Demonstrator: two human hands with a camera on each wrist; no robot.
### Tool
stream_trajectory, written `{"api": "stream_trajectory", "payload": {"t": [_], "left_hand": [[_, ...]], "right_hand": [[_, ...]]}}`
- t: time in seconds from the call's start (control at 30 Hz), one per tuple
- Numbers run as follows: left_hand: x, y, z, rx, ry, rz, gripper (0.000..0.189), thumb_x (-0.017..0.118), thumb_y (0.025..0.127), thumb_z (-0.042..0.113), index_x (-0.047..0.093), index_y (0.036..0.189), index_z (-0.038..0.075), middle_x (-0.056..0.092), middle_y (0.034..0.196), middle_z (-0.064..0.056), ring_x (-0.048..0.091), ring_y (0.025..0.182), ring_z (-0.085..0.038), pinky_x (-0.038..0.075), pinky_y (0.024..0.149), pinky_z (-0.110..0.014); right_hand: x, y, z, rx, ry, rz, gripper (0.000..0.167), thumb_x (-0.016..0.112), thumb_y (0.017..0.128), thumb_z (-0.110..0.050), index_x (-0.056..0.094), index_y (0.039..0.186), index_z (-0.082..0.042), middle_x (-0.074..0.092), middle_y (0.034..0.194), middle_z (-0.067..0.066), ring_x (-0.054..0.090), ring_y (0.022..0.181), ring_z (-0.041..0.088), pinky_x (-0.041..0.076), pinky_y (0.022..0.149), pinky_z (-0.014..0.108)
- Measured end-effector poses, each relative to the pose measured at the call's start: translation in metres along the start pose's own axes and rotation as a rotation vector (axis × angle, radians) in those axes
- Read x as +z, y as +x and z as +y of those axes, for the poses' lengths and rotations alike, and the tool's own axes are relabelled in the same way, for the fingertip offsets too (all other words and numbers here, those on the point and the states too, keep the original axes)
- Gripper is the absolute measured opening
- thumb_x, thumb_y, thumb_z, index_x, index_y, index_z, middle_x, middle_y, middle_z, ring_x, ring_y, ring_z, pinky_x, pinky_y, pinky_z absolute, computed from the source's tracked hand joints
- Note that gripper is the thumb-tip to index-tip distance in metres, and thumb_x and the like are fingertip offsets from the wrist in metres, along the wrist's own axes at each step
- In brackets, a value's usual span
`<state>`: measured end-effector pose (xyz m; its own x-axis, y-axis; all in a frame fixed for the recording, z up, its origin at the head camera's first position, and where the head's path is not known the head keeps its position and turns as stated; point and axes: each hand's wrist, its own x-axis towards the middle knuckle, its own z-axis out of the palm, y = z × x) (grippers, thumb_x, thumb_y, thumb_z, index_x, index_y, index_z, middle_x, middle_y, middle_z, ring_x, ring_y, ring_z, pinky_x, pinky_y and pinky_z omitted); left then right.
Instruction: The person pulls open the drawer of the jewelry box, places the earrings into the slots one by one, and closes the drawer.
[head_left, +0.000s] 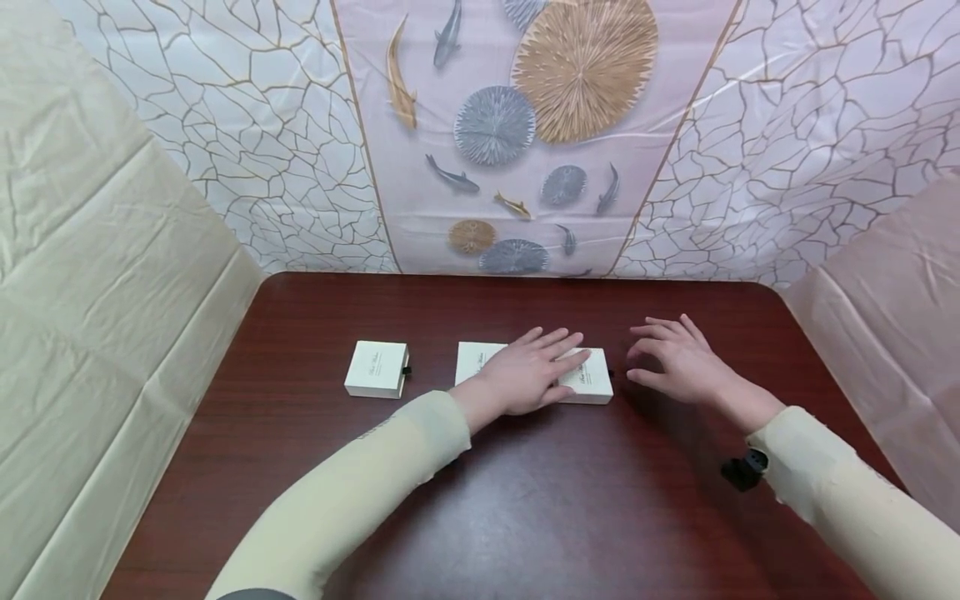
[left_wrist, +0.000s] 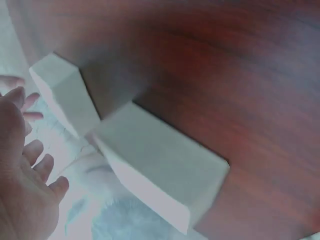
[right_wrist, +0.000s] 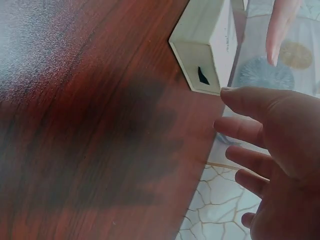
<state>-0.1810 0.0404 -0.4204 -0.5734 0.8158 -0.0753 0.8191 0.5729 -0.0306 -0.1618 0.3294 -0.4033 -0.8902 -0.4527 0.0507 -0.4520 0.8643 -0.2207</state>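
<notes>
Two white lidded-looking boxes stand side by side on the table, a middle box (head_left: 472, 357) and a right box (head_left: 594, 385). My left hand (head_left: 525, 375) is over them with fingers extended, hiding part of both. In the left wrist view, the fingers (left_wrist: 45, 167) show apart from the boxes. My right hand (head_left: 684, 367) hovers just right of the right box, its fingers loosely bent and holding nothing. A black tab (right_wrist: 203, 76) sticks out of that box's end, facing the right hand in the right wrist view.
Another white box (head_left: 377, 367) with a black tab sits farther left. The dark red-brown table (head_left: 510, 517) ends at a patterned cloth (head_left: 300, 150) behind. Pale cloth walls (head_left: 97, 275) rise on both sides. Something small and black (head_left: 744, 471) is at the right cuff.
</notes>
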Motion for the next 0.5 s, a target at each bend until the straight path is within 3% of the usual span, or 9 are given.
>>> {"api": "stream_trajectory", "payload": {"t": [0.3,0.5], "left_hand": [[-0.017,-0.058,-0.043,-0.116,-0.083,0.066,0.069,0.046,0.112,0.053,0.029,0.171,0.022,0.022,0.178,-0.004,0.019,0.164,-0.025,0.011,0.133,-0.05],[-0.023,-0.105,-0.068,-0.219,-0.127,0.163,0.068,0.055,0.111,0.047,0.036,0.169,0.017,0.029,0.175,-0.006,0.027,0.162,-0.028,0.017,0.132,-0.054]], "right_hand": [[-0.003,-0.017,-0.003,0.009,-0.045,0.109,0.053,0.08,0.096,-0.03,0.068,0.14,-0.003,0.056,0.152,0.026,0.04,0.147,0.05,0.017,0.121,0.076],[0.002,-0.03,-0.003,0.059,0.002,0.185,0.071,0.078,0.097,-0.034,0.053,0.155,-0.002,0.046,0.16,0.028,0.036,0.151,0.05,0.011,0.126,0.071]]}}
